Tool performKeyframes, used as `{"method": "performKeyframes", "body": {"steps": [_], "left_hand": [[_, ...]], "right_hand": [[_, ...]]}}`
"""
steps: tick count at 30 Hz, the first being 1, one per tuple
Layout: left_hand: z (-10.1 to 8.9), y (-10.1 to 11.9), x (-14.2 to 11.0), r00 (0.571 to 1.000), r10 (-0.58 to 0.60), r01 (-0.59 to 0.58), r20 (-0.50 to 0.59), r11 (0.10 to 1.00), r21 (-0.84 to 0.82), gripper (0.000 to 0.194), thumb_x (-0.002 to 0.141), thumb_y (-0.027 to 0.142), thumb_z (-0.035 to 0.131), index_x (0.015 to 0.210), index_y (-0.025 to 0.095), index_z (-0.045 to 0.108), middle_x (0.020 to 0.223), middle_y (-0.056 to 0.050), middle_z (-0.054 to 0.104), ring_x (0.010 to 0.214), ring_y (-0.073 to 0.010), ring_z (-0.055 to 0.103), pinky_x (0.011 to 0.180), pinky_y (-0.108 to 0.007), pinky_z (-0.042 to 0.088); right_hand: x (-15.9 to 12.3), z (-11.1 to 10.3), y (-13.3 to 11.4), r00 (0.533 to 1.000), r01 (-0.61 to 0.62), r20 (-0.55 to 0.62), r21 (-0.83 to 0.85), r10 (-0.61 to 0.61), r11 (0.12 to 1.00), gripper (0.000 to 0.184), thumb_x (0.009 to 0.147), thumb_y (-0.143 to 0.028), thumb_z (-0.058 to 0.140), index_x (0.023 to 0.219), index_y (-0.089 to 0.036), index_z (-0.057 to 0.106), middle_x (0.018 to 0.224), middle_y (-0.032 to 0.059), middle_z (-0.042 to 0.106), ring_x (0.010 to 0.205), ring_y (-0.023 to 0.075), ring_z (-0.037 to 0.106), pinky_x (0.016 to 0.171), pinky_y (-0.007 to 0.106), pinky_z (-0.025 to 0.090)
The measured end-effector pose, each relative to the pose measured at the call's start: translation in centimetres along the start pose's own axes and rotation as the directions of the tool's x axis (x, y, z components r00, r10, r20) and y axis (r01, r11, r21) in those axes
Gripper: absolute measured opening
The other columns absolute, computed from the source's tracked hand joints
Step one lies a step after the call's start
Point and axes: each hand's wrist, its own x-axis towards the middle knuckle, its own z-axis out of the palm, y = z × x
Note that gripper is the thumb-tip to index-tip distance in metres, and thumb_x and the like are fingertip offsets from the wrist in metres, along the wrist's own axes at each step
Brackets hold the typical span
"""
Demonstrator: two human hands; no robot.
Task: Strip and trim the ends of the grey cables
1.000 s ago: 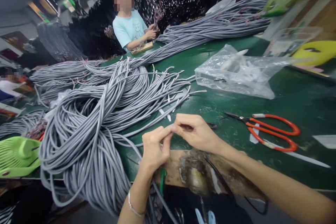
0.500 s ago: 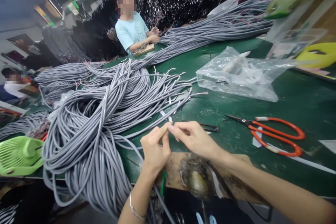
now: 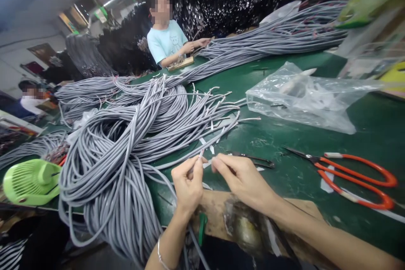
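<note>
My left hand (image 3: 189,185) is closed in a pinch around a grey cable, whose pale stripped end (image 3: 201,154) sticks up past thumb and forefinger. Just to its right is my right hand (image 3: 242,177), its fingertips pressed together; whatever they hold is hidden. A small white scrap (image 3: 207,163) shows between the two hands. Beneath them lies a wooden board (image 3: 215,206) carrying a stained metal piece (image 3: 248,230). Left of my hands, a big looped bundle of grey cables (image 3: 104,152) covers the bench, its cut ends pointing right.
Orange-handled scissors (image 3: 354,177) lie at the right, with dark tweezers (image 3: 257,161) nearer my right hand. A clear plastic bag (image 3: 303,97) rests behind them. On the left stands a green fan (image 3: 30,181). Across the green bench (image 3: 272,139), a person (image 3: 167,42) handles more cables.
My hands have come slightly apart, the right moving away from the left. The cable end now shows above my left fingers. The view has shifted, so things appear farther right.
</note>
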Motion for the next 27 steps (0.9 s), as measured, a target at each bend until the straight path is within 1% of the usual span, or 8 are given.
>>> {"method": "performKeyframes", "body": {"steps": [2,4,7,11,16,21,24,27], "left_hand": [[0.0,0.0,0.0,1.0,-0.016,0.016,0.013,0.999,-0.036,0.032,0.084,0.031,0.047,0.073,0.013,0.071,0.056,-0.002,0.059,0.048,-0.0104,0.049,0.043,-0.018,0.038],[-0.1,-0.1,0.0,0.999,-0.025,0.026,0.019,0.999,-0.044,0.031,0.084,0.031,0.047,0.075,0.013,0.072,0.056,-0.003,0.06,0.053,-0.0123,0.054,0.046,-0.019,0.041],[0.0,-0.3,-0.1,1.0,-0.01,0.011,0.026,1.0,-0.021,0.031,0.085,0.03,0.047,0.077,0.014,0.072,0.057,-0.003,0.062,0.057,-0.0144,0.058,0.049,-0.02,0.044],[0.2,-0.7,-0.1,0.999,0.05,-0.05,0.013,0.998,0.024,0.028,0.085,0.029,0.047,0.08,0.014,0.071,0.06,-0.004,0.065,0.06,-0.0157,0.061,0.051,-0.022,0.047],[0.4,-0.8,-0.1,0.995,0.095,-0.096,0.021,0.992,0.081,0.028,0.085,0.028,0.047,0.078,0.014,0.071,0.059,-0.004,0.065,0.06,-0.0158,0.062,0.053,-0.022,0.048],[0.5,-0.3,0.2,0.995,0.079,-0.086,0.058,0.988,0.125,0.032,0.086,0.028,0.044,0.074,0.013,0.07,0.053,-0.003,0.061,0.06,-0.0156,0.061,0.054,-0.021,0.047],[0.7,-0.3,0.1,0.992,0.109,-0.117,0.058,0.982,0.15,0.029,0.086,0.024,0.044,0.085,0.012,0.07,0.061,-0.004,0.067,0.056,-0.0131,0.06,0.053,-0.02,0.047],[0.9,-0.3,-0.4,0.984,0.154,-0.167,0.087,0.971,0.171,0.027,0.085,0.022,0.044,0.09,0.012,0.069,0.071,-0.006,0.07,0.052,-0.0115,0.059,0.053,-0.02,0.046]], "right_hand": [[-0.2,0.3,-0.1,0.997,0.026,0.068,-0.023,-0.024,0.999,0.036,0.088,-0.028,0.034,0.055,-0.018,0.043,0.047,-0.0051,0.037,0.043,0.0073,0.033,0.047,0.021,0.028],[-0.3,0.5,0.0,0.996,0.02,0.092,-0.033,-0.017,0.999,0.037,0.088,-0.028,0.034,0.053,-0.018,0.041,0.046,-0.0054,0.034,0.042,0.007,0.03,0.045,0.021,0.026],[-0.2,0.6,0.2,0.996,0.006,0.089,-0.032,-0.004,0.999,0.037,0.087,-0.029,0.034,0.052,-0.018,0.04,0.046,-0.0054,0.032,0.041,0.0068,0.029,0.043,0.022,0.025],[-0.3,0.5,0.2,0.997,-0.014,0.07,-0.042,0.017,0.999,0.038,0.087,-0.029,0.034,0.052,-0.018,0.04,0.045,-0.005,0.033,0.041,0.007,0.029,0.043,0.022,0.024],[-0.6,1.0,0.2,1.0,-0.011,-0.02,-0.05,0.01,0.999,0.035,0.088,-0.027,0.033,0.054,-0.019,0.036,0.046,-0.0049,0.035,0.042,0.0073,0.03,0.044,0.022,0.025],[-0.7,2.0,0.3,0.99,0.019,-0.134,-0.083,-0.03,0.996,0.033,0.087,-0.024,0.034,0.055,-0.021,0.028,0.046,-0.0064,0.028,0.04,0.0074,0.028,0.043,0.022,0.024],[-0.5,2.4,0.4,0.981,0.025,-0.187,-0.097,-0.042,0.995,0.033,0.087,-0.022,0.036,0.055,-0.021,0.026,0.045,-0.0065,0.028,0.039,0.0076,0.027,0.043,0.023,0.023],[0.3,1.4,1.0,0.961,-0.025,-0.278,-0.073,0.004,0.997,0.033,0.087,-0.026,0.037,0.055,-0.022,0.028,0.046,-0.0051,0.031,0.042,0.009,0.029,0.044,0.024,0.024]]}}
